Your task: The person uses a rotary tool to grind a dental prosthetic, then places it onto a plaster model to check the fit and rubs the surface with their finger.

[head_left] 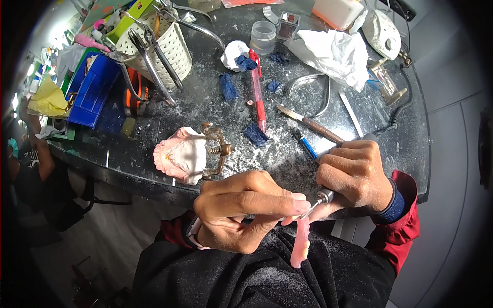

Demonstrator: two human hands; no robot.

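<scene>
I see left hand (241, 208) pinching pink denture plate (301, 246), long axis vertical | right hand (354, 174) gripping rotary handpiece (321, 197), tip apparently touching plate top.

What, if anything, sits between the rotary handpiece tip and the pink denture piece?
Nothing visible. The right hand holds the handpiece with its tip right at the pink denture piece, pinched in the left hand over the dusty black apron.
</scene>
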